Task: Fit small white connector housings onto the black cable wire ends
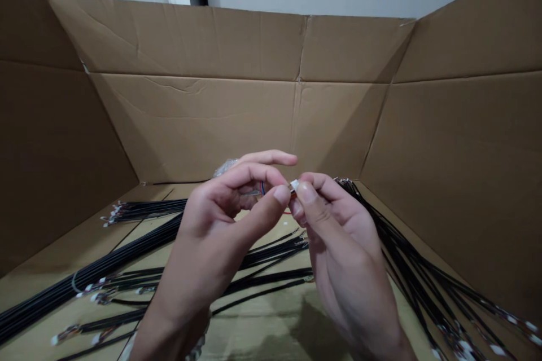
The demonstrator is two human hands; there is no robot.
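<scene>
In the head view, my right hand (345, 242) pinches a small white plug connector (294, 184) between thumb and forefinger. Opposite it, my left hand (228, 220) has its thumb and forefinger pressed together on a thin wire (291, 194) at the connector, while another finger stretches out above. Blue and red wires (262, 188) show behind the left fingers. The fingertips of both hands almost meet, and they hide most of the wire ends. Whether the wire sits inside the connector I cannot tell.
Tall cardboard walls (203, 124) enclose the work surface (254, 333). Black cable bundles with white connectors lie at left (139, 242) and right (406, 259). More black cables (271, 279) lie beneath my hands. Clear plastic (225, 167) sits behind the left hand.
</scene>
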